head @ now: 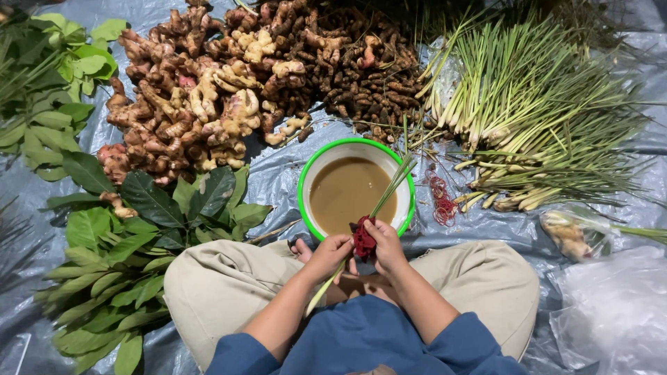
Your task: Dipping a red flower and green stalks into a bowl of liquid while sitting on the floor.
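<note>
I log, from the head view: left hand (332,254) with fingers closed on a bundle of long green lemongrass stalks (379,205), lower end. Right hand (384,244), fingers pinching a clump of dark red rubber bands (364,240), apparently wound round the stalks. Bundle lies across the green-rimmed white bowl of brown liquid (347,191), just ahead of crossed legs. Nearby on grey plastic sheet (278,177): loose red rubber bands (440,198), heaped lemongrass (535,118), ginger roots (201,104).

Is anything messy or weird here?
Mostly tidy heaps. One small root lies alone on the green leaves, away from the ginger pile. Loose red rubber bands are scattered on the tarp beside the bowl of murky brown water.
</note>
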